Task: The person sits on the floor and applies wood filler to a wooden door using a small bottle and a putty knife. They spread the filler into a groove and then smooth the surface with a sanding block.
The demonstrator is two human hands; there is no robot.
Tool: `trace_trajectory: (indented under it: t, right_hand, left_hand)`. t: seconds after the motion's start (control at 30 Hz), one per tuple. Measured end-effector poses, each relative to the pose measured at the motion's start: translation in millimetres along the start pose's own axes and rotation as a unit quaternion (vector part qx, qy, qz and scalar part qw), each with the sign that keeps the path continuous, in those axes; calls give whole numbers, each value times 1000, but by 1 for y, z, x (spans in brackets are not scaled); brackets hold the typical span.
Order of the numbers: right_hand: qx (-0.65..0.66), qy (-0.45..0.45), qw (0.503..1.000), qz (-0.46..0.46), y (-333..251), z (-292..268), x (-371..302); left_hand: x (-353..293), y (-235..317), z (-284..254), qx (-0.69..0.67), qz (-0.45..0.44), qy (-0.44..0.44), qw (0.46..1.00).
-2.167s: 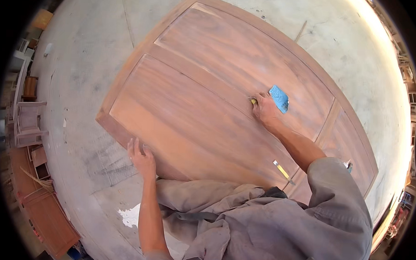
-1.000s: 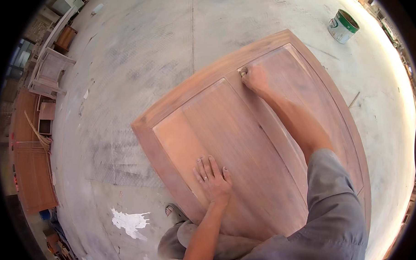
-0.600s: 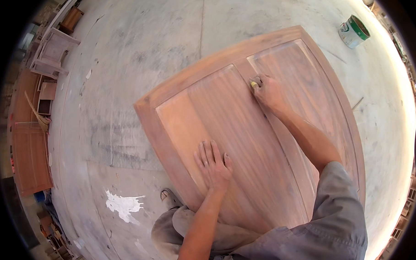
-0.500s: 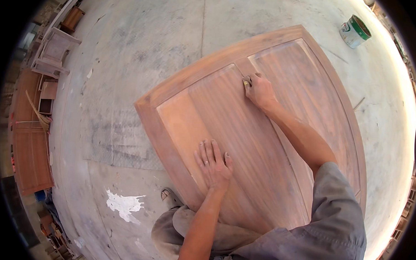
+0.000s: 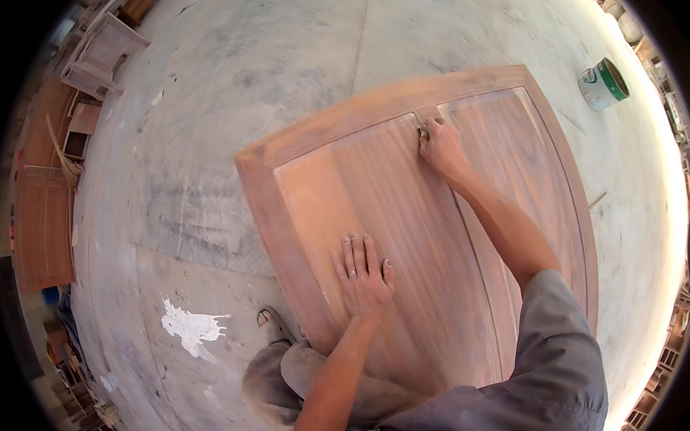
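Note:
A large brown wooden panel point(image 5: 404, 255) with a raised frame and a middle rail lies in front of me, its surface dusty and streaked. My left hand point(image 5: 367, 285) rests flat on the panel's left part, fingers spread, near a paler strip of wood. Farther out, my right hand point(image 5: 444, 149) is closed, its fingertips pressed at the far end of the groove beside the middle rail. Pinched in those fingers is a small folded piece of what looks like sandpaper point(image 5: 422, 131), mostly hidden by them.
A green and white paint bucket point(image 5: 603, 85) stands on the concrete floor point(image 5: 211, 135) at the far right. White paint is splashed point(image 5: 193, 328) on the floor to my left. Wooden furniture point(image 5: 45, 220) and a straw broom point(image 5: 67, 162) line the left side. My sandalled foot point(image 5: 273, 323) is by the panel's left edge.
My right hand has slid along the groove toward the panel's far edge. My left hand stays flat in about the same place. The whole view has shifted slightly.

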State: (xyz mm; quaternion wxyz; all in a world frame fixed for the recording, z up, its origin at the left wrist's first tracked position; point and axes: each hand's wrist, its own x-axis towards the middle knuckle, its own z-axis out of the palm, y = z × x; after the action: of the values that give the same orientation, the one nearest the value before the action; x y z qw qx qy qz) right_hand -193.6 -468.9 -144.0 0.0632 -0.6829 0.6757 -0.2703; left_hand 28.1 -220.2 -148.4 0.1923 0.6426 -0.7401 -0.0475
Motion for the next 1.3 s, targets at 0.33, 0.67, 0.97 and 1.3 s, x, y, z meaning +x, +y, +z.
trace_trajectory:
  t: [0.33,0.67,0.97,1.3]
  right_hand:
    - [-8,-32,999,18,13,5,3]
    - [138,-137,980,-37,-115,30,-2]
    - [172,-133,975,44,-245,110,-39]
    - [164,-68,984,23,-254,123,-60]
  left_hand:
    - [0,4,1,0,-2,-4,1000]
    - [-3,-2,0,-26,-35,-45,998]
    - [-10,-4,9,-56,-27,-87,994]
    - [-8,-6,-5,13,-9,-246,969]
